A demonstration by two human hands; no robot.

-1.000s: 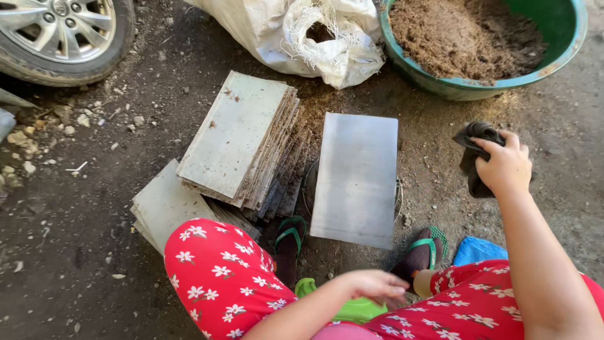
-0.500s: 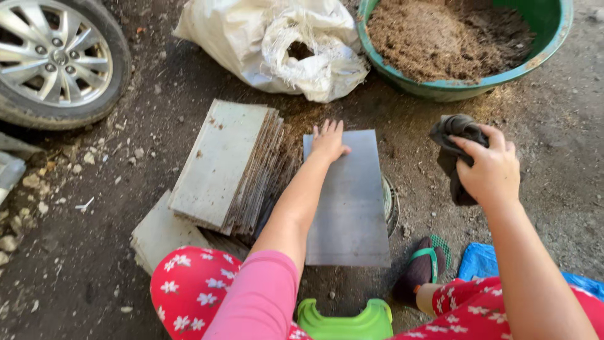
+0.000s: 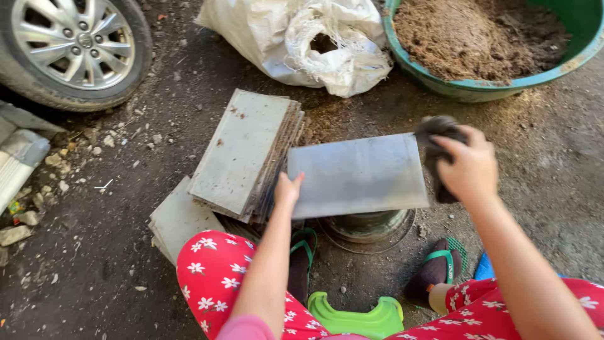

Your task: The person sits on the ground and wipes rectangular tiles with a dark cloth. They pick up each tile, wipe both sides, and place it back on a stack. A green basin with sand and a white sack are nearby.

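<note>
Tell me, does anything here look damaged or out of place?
The white sack is torn open, with frayed edges. The stack of grey plates lies askew, its layers fanned out. Brown dust is scattered on the ground beside it.

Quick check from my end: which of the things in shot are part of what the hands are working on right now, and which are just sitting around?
In hand:
- grey metal sheet, left hand on its edge
- dark rag gripped in right hand, at the sheet's corner
- round stand under the sheet
- stacked sheets beside it

Lying about:
- car wheel
- white sack
- green basin of brown material
- green stool
</note>
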